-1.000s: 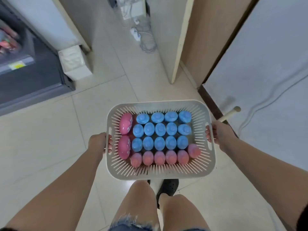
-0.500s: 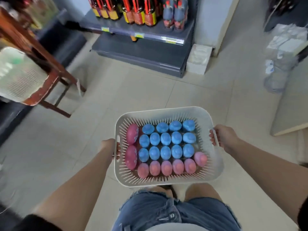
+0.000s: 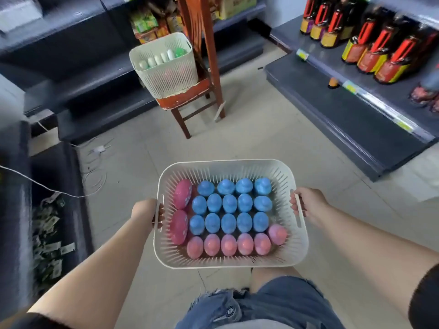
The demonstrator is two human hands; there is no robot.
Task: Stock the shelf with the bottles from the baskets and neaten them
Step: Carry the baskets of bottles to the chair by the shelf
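Bare tiled floor lay open ahead, betw. dark shelving at left and shelf at right. Mid-aisle was blocked by a wooden chair w/ a white basket set on its seat. Loose cable was trailed over the floor at left. Right shelf's upper tier was taken up by orange-capped bottles; lower ledge's top was left bare.

Tiled floor carries a wooden chair and loose white cables. Right shelf holds orange-black bottles. Second basket sits on the chair seat.
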